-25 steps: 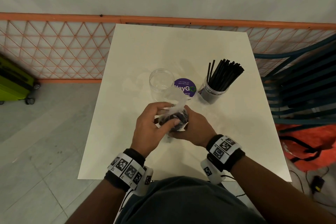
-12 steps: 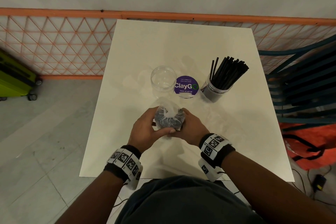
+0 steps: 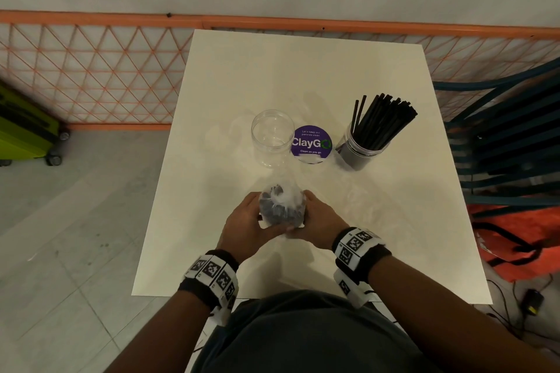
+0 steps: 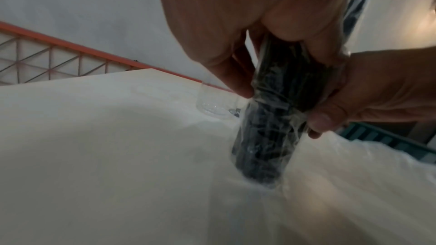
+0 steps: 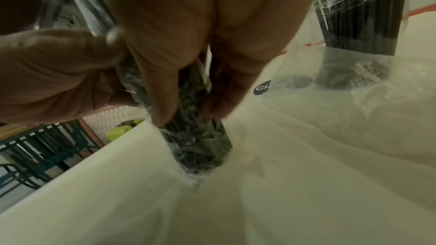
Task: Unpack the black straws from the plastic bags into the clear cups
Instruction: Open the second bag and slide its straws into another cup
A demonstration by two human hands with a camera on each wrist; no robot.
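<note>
A clear plastic bag of black straws (image 3: 281,206) stands upright on the white table (image 3: 394,206), its lower end on the tabletop (image 4: 261,156) (image 5: 200,148). My left hand (image 3: 247,221) grips it from the left and my right hand (image 3: 318,218) from the right, fingers curled round the bundle. Beyond it stands an empty clear cup (image 3: 272,138). To the right, a second clear cup (image 3: 362,147) holds several black straws (image 3: 383,121).
A purple ClayGo sticker (image 3: 311,144) sits between the two cups. An empty plastic bag (image 5: 354,81) lies on the table near the filled cup. An orange mesh fence (image 3: 91,70) runs behind the table, dark chairs (image 3: 509,136) stand right, a green case (image 3: 24,133) left.
Both hands have lowered the bagged straws and stood the bundle upright on the table. The loose bag top that stuck up before now lies bunched over the straw ends.
</note>
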